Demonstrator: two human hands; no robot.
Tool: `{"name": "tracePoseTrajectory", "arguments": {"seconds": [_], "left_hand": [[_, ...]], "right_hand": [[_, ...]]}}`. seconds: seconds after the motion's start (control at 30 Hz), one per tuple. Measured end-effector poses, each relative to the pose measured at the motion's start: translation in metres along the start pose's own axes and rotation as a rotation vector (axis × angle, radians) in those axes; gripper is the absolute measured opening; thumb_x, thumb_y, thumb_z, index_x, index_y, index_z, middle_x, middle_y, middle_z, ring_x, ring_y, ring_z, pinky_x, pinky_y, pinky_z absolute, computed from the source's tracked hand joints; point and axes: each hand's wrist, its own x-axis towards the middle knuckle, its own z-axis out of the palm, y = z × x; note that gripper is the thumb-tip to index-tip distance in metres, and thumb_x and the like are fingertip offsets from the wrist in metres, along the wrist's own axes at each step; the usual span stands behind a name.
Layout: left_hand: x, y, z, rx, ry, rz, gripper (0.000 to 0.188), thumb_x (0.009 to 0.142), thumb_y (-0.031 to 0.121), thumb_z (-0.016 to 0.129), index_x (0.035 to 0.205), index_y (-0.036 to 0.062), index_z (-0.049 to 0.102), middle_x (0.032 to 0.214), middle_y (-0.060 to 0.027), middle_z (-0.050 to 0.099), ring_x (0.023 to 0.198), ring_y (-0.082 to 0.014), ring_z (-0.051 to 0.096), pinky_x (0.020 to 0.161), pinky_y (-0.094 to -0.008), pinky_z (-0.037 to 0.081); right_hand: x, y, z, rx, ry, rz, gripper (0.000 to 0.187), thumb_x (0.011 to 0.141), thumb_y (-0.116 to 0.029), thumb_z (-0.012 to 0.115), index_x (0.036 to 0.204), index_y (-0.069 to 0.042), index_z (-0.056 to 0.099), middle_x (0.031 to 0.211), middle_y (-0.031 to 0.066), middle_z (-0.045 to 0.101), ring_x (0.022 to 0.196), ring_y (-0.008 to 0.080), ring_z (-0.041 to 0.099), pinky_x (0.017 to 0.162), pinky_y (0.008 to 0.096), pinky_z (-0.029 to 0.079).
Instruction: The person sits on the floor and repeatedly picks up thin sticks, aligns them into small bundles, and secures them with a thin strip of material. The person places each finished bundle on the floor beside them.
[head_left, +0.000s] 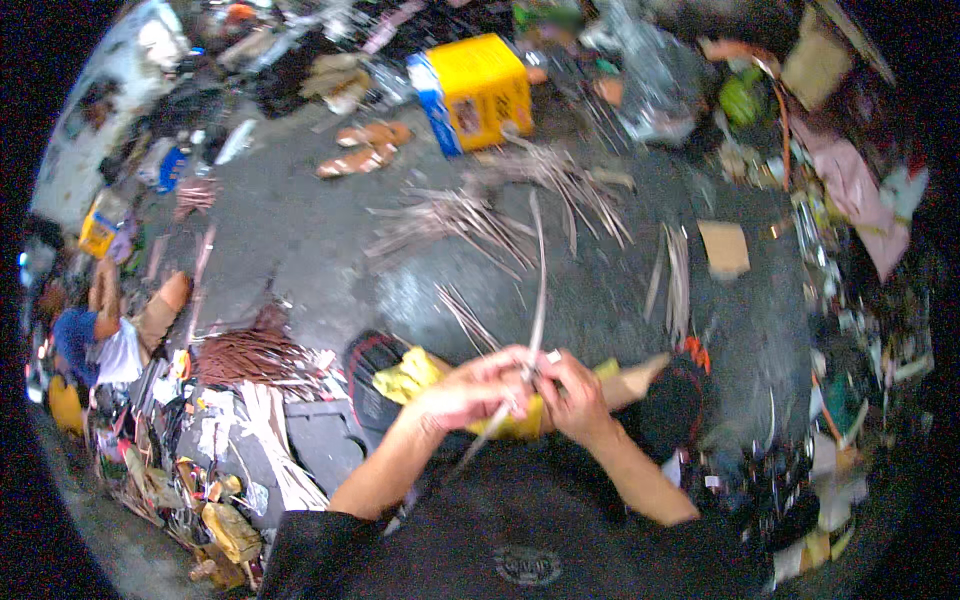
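Observation:
A long, thin, pale grey strip (541,270) stands up between my hands and runs on down toward my lap. Whether it is cable or some other material, I cannot tell. My left hand (478,388) is closed round it, fingers pinched near its middle. Close beside, my right hand (578,396) is closed on the same strip; the exact grip is blurred. Beneath the hands lies yellow cloth or plastic (408,376) across my lap. Loose bundles of similar grey strips (462,222) lie on the dark floor ahead, with a few short strips (466,316) nearer to me.
A yellow and blue box (492,95) stands at the far side, near brown sandals (362,152). Left are a brown strip bundle (250,355), white strips (280,450) and a seated person (85,340). A cardboard piece (723,248) lies right. Clutter lines both sides.

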Motion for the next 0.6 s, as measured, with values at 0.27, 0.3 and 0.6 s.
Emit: {"name": "tracePoseTrajectory", "arguments": {"seconds": [0.27, 0.3, 0.6], "left_hand": [[-0.008, 0.010, 0.027, 1.037, 0.184, 0.205, 0.018, 0.095, 0.016, 0.068, 0.106, 0.0035, 0.060, 0.094, -0.0008, 0.065, 0.091, -0.0079, 0.058, 0.084, -0.0279, 0.050], [-0.012, 0.007, 0.035, 1.054, 0.225, 0.147, 0.016, 0.095, 0.015, 0.068, 0.103, 0.0034, 0.061, 0.093, -0.0006, 0.064, 0.091, -0.0082, 0.058, 0.084, -0.0282, 0.050], [-0.075, -0.017, 0.123, 0.869, 0.646, 0.214, 0.017, 0.085, 0.010, 0.067, 0.080, 0.0074, 0.051, 0.073, 0.0027, 0.051, 0.071, -0.0060, 0.046, 0.061, -0.0257, 0.041]], "right_hand": [[0.001, -0.029, -0.009, -0.124, -0.216, 0.048, 0.021, 0.085, -0.013, 0.064, 0.102, -0.002, 0.061, 0.079, 0.0175, 0.062, 0.072, 0.0396, 0.064, 0.066, 0.0502, 0.052], [0.002, -0.035, -0.011, -0.103, -0.178, 0.009, 0.018, 0.083, -0.013, 0.065, 0.098, -0.003, 0.062, 0.076, 0.0168, 0.061, 0.070, 0.0393, 0.063, 0.065, 0.0502, 0.052], [-0.027, -0.098, -0.019, 0.103, -0.329, 0.003, 0.003, 0.083, -0.007, 0.065, 0.086, -0.005, 0.065, 0.068, 0.0200, 0.061, 0.062, 0.0400, 0.063, 0.059, 0.0491, 0.051]]}}
